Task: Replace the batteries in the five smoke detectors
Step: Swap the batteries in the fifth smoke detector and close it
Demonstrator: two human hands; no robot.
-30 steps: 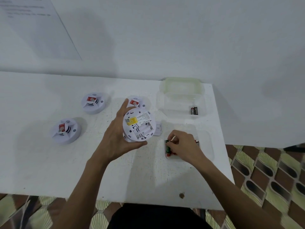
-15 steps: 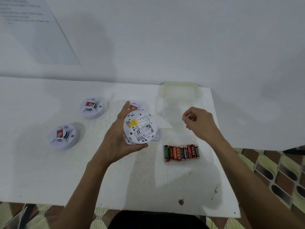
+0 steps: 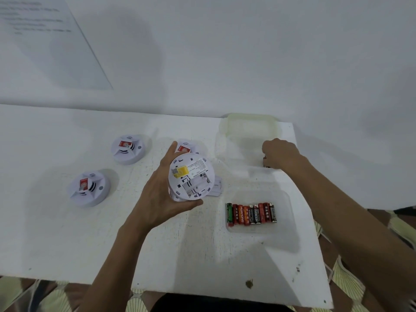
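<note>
My left hand [image 3: 155,199] grips a white smoke detector [image 3: 191,176] above the table, back side up, with its battery bay open and no cells visible in it. My right hand [image 3: 281,154] reaches into the far clear container [image 3: 249,122], fingers curled down around a small battery [image 3: 265,163] at its bottom; most of that battery is hidden. A row of several batteries [image 3: 251,213] lies in a shallow clear tray [image 3: 286,199] near the right edge. Three more detectors sit face up: one at the back left [image 3: 128,149], one nearer left [image 3: 89,188], one behind my left hand [image 3: 186,147].
A small white battery cover [image 3: 216,188] lies on the white table [image 3: 67,239] just right of the held detector. The table's right edge [image 3: 315,244] drops to a patterned floor. A white wall stands close behind.
My right hand left the near battery tray, rose with pinched fingers, and moved back into the far container. My left hand kept holding the detector nearly still.
</note>
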